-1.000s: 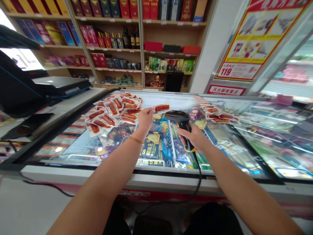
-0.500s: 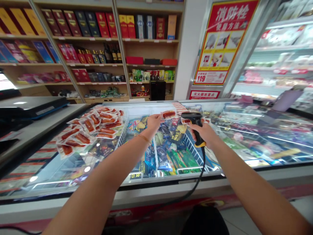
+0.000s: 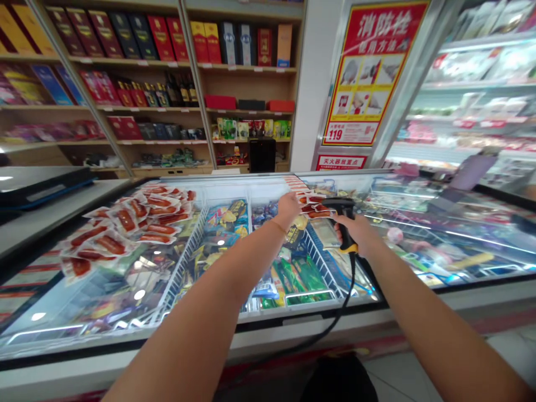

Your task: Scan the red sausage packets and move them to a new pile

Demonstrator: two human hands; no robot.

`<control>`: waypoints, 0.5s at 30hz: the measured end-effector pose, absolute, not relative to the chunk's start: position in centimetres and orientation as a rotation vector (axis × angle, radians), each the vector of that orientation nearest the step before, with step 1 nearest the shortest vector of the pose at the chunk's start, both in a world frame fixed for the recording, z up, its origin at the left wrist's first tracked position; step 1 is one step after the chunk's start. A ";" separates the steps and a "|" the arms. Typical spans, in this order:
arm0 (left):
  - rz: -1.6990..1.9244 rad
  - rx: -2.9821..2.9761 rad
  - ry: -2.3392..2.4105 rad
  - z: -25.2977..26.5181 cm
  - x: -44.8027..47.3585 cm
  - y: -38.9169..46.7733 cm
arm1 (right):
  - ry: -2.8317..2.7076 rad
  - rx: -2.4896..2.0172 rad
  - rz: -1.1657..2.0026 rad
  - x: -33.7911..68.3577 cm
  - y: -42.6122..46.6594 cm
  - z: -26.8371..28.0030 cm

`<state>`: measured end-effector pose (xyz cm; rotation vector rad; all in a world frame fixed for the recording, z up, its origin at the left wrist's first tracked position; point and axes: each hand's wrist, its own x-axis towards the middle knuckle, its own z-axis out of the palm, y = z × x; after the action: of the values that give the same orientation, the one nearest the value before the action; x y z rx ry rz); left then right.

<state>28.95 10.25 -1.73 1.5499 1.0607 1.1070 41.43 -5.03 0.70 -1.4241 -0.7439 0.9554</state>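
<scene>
Left hand [image 3: 288, 207]: at the left edge of a small group of sausage packets [image 3: 313, 211], fingers mostly hidden; whether a packet is pinched cannot be told. 
Right hand [image 3: 357, 231]: wrapped round the grip of a handheld scanner [image 3: 340, 204], its head beside the same group. 
Small group: far middle of the freezer's glass top [image 3: 419, 223]. 
Larger pile of sausage packets [image 3: 125, 219]: far left, same glass. 
Step, as judged: setting down or aligning a packet at the small group. 
Next move calls for: freeing the left fingers without dragging packets, scanner held clear.
</scene>
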 end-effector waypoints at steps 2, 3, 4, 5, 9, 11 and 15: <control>1.098 1.609 1.104 -1.9 26.2 9.6 | -0.773 -1.431 0.967 40.4 -4.9 0.9; 1.087 1.664 1.141 -1.9 24.5 9.2 | -0.793 -1.437 0.971 39.7 -4.8 1.0; 1.077 1.722 1.178 -1.9 22.6 8.7 | -0.813 -1.441 0.982 39.0 -4.6 1.1; 1.057 1.798 1.219 -1.9 20.7 8.2 | -0.835 -1.439 0.996 38.2 -4.4 1.2; 0.739 2.278 1.661 -1.3 12.4 6.2 | -0.914 -1.374 1.062 33.9 -3.4 1.6; 0.607 2.288 1.875 -0.8 8.4 5.4 | -0.961 -1.342 1.092 31.4 -2.8 1.8; 0.421 2.261 2.208 0.2 1.4 3.9 | -1.028 -1.282 1.160 26.0 -1.9 1.9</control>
<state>1.43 3.88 0.18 2.2610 2.2081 0.4206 26.01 -1.87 1.88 -1.2822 -1.0277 1.1595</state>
